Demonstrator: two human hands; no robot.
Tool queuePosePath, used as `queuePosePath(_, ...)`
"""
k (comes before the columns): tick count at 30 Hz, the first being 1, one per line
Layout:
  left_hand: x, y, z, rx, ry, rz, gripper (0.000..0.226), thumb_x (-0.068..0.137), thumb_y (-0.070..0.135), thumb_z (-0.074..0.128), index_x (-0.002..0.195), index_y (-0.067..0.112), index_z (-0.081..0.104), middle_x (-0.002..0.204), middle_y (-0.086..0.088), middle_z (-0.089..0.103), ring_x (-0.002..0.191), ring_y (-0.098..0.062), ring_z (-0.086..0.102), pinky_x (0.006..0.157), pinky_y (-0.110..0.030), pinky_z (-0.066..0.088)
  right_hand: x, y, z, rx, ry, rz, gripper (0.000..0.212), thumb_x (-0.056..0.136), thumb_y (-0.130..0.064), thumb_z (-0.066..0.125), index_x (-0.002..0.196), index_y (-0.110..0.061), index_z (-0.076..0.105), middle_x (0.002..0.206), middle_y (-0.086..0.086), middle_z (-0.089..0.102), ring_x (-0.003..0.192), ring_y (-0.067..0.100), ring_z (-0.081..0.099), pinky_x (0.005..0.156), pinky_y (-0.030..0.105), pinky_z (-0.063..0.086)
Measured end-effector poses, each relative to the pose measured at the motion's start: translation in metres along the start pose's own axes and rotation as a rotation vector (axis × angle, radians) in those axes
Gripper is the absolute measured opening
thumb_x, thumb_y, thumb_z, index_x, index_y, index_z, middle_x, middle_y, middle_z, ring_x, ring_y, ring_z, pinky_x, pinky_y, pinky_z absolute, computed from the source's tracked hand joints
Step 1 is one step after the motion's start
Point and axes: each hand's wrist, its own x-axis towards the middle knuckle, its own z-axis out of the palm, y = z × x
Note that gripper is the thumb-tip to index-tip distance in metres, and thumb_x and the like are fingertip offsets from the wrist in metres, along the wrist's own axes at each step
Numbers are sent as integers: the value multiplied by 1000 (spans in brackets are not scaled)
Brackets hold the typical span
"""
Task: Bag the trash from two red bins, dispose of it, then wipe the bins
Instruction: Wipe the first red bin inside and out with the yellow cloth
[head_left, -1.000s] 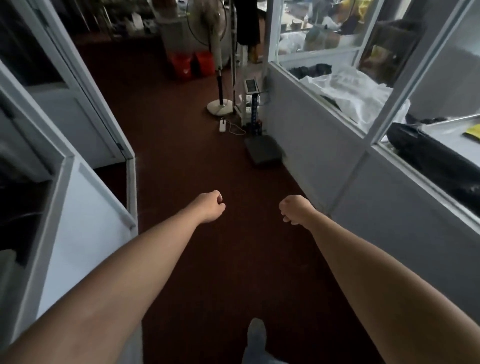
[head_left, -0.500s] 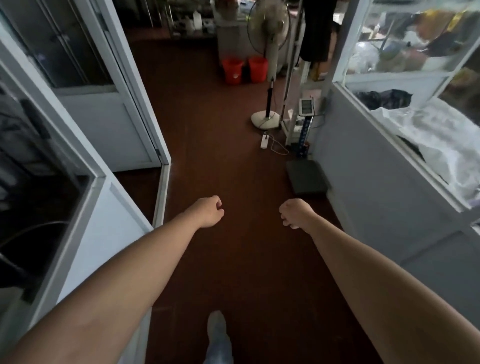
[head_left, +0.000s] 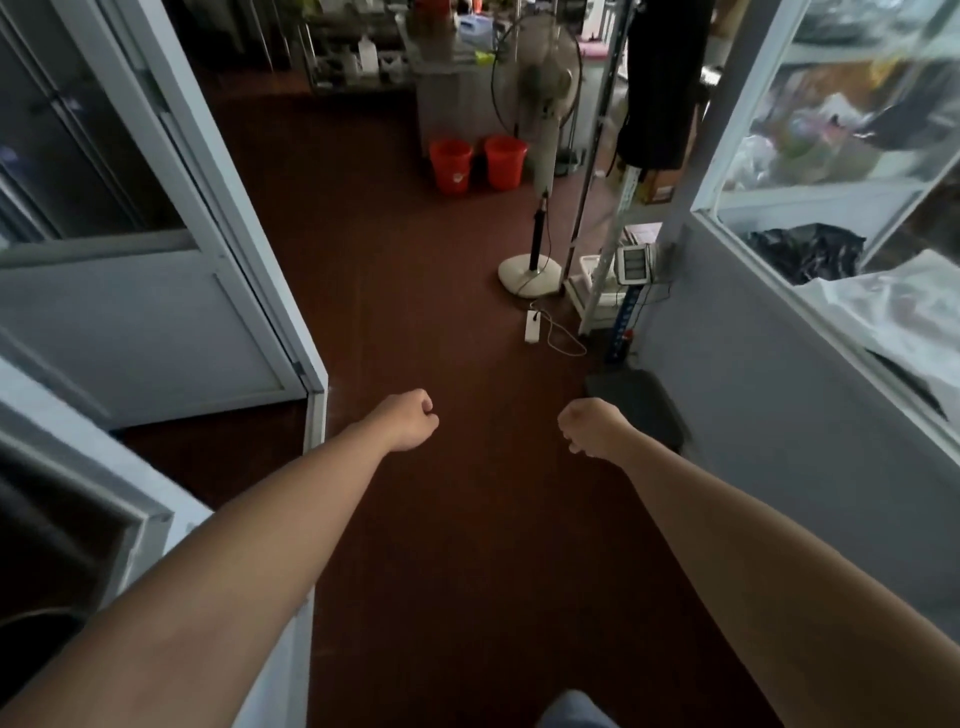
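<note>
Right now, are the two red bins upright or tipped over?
Upright. Both red bins stand side by side on the floor beside the standing fan, rims facing up. Their contents cannot be seen.

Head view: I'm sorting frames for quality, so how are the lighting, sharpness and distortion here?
Head view: dim indoor light, the dark red floor nearly shadowless; wide-angle bending makes the door frame lean outward; the two red bins are readable but soft; the glass partition shows hazy reflections; left hand and right hand are sharp, both fisted and empty.
</note>
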Motion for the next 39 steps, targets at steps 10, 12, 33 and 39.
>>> queuePosePath(10,214,15,-88,49,14,1,35,95,44,53,127,29,56,129,-4,61,109,-26,60,90,-34,49,241,-87,-67,95,11,-23,15,98,-16,54,103,-11,67,109,16,73,66,17,61,55,23,50)
queuePosePath(12,252,14,-112,86,-7,-26,32,96,43,53,124,27,58,128,-4,60,110,-26,60,95,-36,50,290,-112,-86,94,-14,-38,13,98,-15,54,103,-12,66,109,17,73,68,19,63,63,27,56)
queuePosePath(33,709,-97,-369,-6,31,-102,29,97,41,55,121,25,60,124,-4,61,107,-24,60,87,-31,46,724,-426,-148,52,-14,-81,27,99,-17,54,114,0,69,83,8,69,62,15,60,55,25,48)
queuePosePath(39,847,-98,-441,-28,11,-66,20,98,39,53,112,28,60,118,0,63,103,-21,60,86,-34,48,828,-500,-171,39,1,-98,26,100,-21,53,115,-5,68,80,3,66,59,13,59,50,22,44)
